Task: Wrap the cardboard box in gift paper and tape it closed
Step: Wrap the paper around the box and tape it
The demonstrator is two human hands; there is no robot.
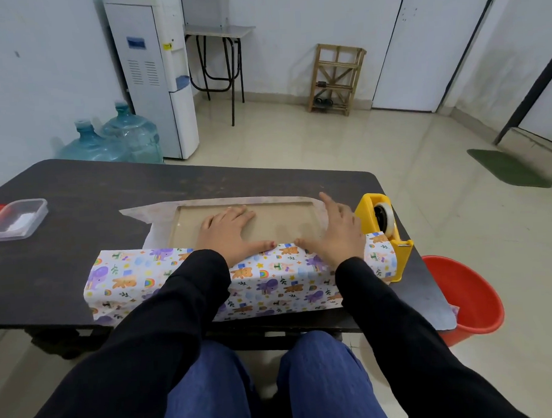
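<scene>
Blue trousered knees (309, 383) are sitting nearest the lens, with two black sleeves (165, 310) reaching forward over them to the dark table (75, 193). The cardboard box (275, 218) is lying flat near the table's front edge, its brown top facing up. The gift paper (176, 278), printed with small animals and rainbows, is running up the box's near side and folding just onto the top edge, while its far part is lying white side up on the table beyond the box.

The left hand (228, 232) is pressing flat on the box top, fingers straight and slightly apart, its thumb lying along the folded paper edge. The right hand (333, 234) is lying flat at the box's right end, fingers straight and close together, its thumb pointing left along the same edge so that the two thumb tips are nearly meeting. Its fingertips seem to be resting on the white paper past the box's corner, though that is hard to make out.

A yellow tape dispenser (384, 232) is standing just beside the right hand. A clear plastic container (16, 219) is sitting well apart at the table's left end. A red bucket (471, 297) is standing on the floor by the table's right corner. Two water bottles (117, 137) and a white water dispenser (156, 77) are standing by the far wall.
</scene>
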